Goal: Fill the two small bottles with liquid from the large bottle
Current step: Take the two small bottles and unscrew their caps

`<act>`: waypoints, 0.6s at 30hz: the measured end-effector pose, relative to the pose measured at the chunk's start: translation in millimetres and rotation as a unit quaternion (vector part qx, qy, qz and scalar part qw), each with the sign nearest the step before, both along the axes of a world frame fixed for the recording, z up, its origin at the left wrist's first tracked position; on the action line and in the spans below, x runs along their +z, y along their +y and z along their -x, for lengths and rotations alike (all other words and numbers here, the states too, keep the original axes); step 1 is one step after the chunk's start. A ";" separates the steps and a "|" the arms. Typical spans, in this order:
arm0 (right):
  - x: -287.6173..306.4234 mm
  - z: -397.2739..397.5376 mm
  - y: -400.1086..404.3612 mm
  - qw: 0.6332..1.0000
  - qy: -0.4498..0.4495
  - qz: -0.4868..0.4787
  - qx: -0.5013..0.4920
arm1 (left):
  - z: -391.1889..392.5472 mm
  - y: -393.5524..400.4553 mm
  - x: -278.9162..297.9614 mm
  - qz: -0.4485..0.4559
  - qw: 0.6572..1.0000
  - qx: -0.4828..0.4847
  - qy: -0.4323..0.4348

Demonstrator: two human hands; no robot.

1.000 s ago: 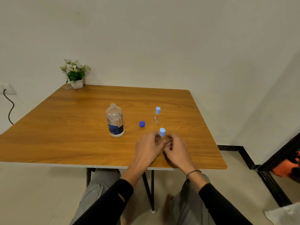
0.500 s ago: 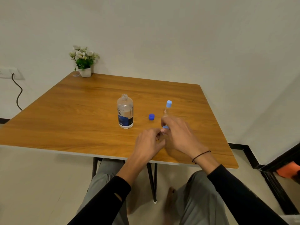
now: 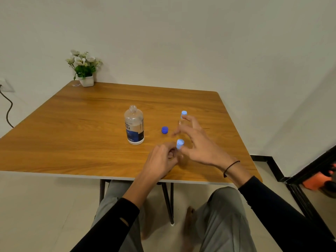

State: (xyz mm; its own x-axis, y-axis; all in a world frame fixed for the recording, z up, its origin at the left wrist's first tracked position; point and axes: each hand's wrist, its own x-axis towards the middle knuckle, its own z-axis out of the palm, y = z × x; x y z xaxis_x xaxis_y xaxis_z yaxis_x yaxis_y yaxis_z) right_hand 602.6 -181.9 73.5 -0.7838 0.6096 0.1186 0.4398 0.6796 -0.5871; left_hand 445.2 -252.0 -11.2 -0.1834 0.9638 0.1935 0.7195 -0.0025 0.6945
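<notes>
The large clear bottle [image 3: 134, 124] stands uncapped near the table's middle, with a dark label and liquid inside. Its dark blue cap [image 3: 164, 130] lies just to its right. A small clear bottle with a light blue cap [image 3: 183, 115] stands further back, level with my right fingertips. The nearer small bottle [image 3: 180, 144] shows only its light blue cap. My left hand [image 3: 162, 158] is curled around its body. My right hand [image 3: 198, 142] hovers beside it with fingers spread, the thumb next to the cap.
A white pot of flowers [image 3: 85, 70] sits at the wooden table's [image 3: 72, 142] far left corner. A wall socket with a black cable is at the left. My knees are under the table's front edge. An orange object lies on the floor at the right.
My right hand has lifted off the nearer small bottle's cap and spread its fingers, so the cap shows again. My left hand stays on the bottle. The view has shifted.
</notes>
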 end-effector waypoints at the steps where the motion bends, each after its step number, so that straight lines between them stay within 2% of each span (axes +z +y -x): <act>1: -0.4 2.6 0.2 0.999 -0.025 -0.034 -0.029 | -0.3 -0.2 -0.5 0.002 1.000 0.006 0.005; 3: -3.2 8.8 -0.3 0.976 -0.128 -0.161 -0.065 | -0.8 0.2 0.3 0.011 1.000 0.009 0.010; 5: -3.5 13.5 -0.7 0.956 -0.189 -0.220 -0.045 | -0.7 0.5 1.7 0.012 1.000 0.000 0.006; 8: 2.2 9.5 0.7 0.970 -0.182 -0.157 0.031 | 0.2 -0.8 2.1 0.017 1.000 0.000 -0.002; 10: 10.0 3.5 -0.2 0.980 -0.161 -0.113 0.033 | 0.4 -1.2 0.9 0.016 1.000 -0.006 -0.002; 12: 13.0 2.5 -1.7 0.978 -0.155 -0.140 -0.017 | 0.7 -0.9 0.0 0.020 1.000 -0.004 -0.006; 14: 10.8 6.6 0.0 0.962 -0.188 -0.194 -0.036 | 1.6 -0.4 -0.1 0.012 1.000 -0.007 -0.016; 18: 10.8 8.0 7.0 0.972 -0.183 -0.144 0.036 | 3.0 0.7 1.7 0.014 0.999 -0.020 -0.022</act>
State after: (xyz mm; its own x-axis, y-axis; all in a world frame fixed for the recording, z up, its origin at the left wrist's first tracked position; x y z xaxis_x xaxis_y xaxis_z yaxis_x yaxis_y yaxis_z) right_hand 594.6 -174.9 84.3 -0.8453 0.5340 -0.0185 0.5281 0.8296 -0.1814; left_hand 442.2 -251.3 -9.6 -0.1527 0.9755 0.1584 0.6881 -0.0101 0.7255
